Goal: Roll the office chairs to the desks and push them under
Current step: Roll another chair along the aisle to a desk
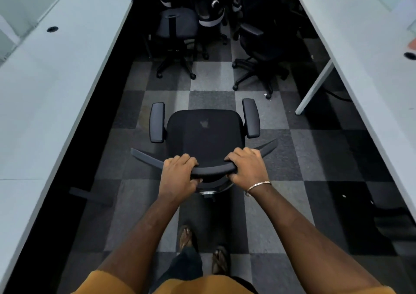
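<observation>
Left hand (177,176) and right hand (246,170) both grip the top rail of the black office chair (204,134) between two white benches (56,86); no readable labels, seemingly.

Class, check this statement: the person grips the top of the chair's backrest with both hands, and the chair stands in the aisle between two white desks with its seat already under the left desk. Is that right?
Not quite. In the head view, both the left hand and the right hand do grip the backrest, but the chair's seat is out in the aisle, under neither the left desk nor the right desk.
</observation>
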A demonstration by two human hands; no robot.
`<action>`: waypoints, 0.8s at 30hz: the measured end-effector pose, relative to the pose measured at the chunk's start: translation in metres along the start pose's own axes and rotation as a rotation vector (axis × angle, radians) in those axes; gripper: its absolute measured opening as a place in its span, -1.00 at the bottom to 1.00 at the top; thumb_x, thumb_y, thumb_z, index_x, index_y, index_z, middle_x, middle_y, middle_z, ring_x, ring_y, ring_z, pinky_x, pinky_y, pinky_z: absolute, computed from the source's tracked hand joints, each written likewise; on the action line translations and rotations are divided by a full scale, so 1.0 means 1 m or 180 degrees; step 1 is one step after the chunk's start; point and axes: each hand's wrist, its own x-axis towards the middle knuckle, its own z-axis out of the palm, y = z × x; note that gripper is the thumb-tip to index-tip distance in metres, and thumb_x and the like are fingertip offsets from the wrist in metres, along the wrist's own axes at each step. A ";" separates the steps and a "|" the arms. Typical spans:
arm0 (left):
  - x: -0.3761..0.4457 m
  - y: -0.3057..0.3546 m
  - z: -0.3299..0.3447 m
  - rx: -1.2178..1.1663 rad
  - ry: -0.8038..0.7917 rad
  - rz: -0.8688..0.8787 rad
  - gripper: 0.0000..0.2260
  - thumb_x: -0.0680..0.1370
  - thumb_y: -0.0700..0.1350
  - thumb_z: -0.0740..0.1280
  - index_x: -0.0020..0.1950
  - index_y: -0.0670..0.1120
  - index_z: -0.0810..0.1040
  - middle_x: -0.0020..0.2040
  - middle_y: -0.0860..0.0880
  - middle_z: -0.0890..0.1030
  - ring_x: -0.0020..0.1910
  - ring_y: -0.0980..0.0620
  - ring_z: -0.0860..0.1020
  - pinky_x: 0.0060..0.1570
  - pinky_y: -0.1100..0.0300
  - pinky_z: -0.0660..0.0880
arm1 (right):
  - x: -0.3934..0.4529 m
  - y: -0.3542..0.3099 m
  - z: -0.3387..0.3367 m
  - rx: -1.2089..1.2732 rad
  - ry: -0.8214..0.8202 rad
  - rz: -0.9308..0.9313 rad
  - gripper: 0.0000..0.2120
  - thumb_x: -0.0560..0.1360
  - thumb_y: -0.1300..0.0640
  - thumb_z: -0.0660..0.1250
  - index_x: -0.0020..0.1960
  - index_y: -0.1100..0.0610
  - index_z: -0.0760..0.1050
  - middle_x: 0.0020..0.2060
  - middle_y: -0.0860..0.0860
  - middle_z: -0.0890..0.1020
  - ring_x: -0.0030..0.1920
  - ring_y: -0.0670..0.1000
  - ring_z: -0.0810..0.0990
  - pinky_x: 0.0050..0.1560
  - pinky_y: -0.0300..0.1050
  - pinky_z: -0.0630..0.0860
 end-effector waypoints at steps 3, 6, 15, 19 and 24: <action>-0.041 0.020 0.001 -0.0026 -0.0029 0.0014 -0.65 0.38 0.17 0.52 0.06 0.08 0.55 -0.07 0.14 0.47 -0.06 0.03 0.49 0.08 0.05 0.37 | -0.051 -0.005 -0.004 0.0014 -0.0025 0.0063 -0.63 0.27 -0.06 0.46 0.07 -0.11 0.59 -0.09 -0.16 0.53 -0.03 0.00 0.51 0.07 -0.08 0.25; -0.087 0.041 0.004 0.0008 -0.0092 0.0107 -0.67 0.40 0.17 0.51 0.06 0.09 0.55 -0.06 0.14 0.47 -0.05 0.04 0.49 0.07 0.05 0.37 | -0.106 -0.011 -0.004 0.0042 0.0008 0.0115 -0.64 0.28 -0.05 0.46 0.07 -0.12 0.58 -0.09 -0.18 0.53 -0.03 -0.02 0.50 0.07 -0.08 0.24; -0.211 0.083 0.009 -0.0013 -0.0148 0.0400 -0.71 0.47 0.15 0.45 0.10 0.06 0.53 -0.02 0.10 0.48 0.01 0.00 0.49 0.14 0.05 0.36 | -0.245 -0.040 -0.012 -0.0056 -0.0057 0.0382 -0.61 0.26 -0.08 0.49 0.08 -0.16 0.60 -0.10 -0.20 0.52 -0.04 -0.03 0.47 0.04 -0.09 0.16; -0.261 0.099 0.011 0.0003 -0.0203 0.0432 -0.68 0.47 0.16 0.49 0.11 0.07 0.52 -0.01 0.11 0.47 0.02 0.02 0.48 0.17 0.07 0.36 | -0.301 -0.052 -0.017 -0.0074 -0.0329 0.0394 -0.57 0.29 -0.11 0.48 0.15 -0.16 0.58 -0.03 -0.19 0.51 0.05 -0.01 0.47 0.10 -0.03 0.19; -0.319 0.117 0.008 0.0055 -0.0277 0.0472 -0.70 0.48 0.15 0.47 0.10 0.06 0.51 0.00 0.09 0.48 0.04 0.00 0.49 0.18 0.05 0.37 | -0.361 -0.070 -0.026 -0.0026 -0.0537 0.0451 -0.53 0.32 -0.15 0.47 0.22 -0.15 0.56 0.02 -0.18 0.50 0.11 -0.02 0.45 0.13 -0.03 0.17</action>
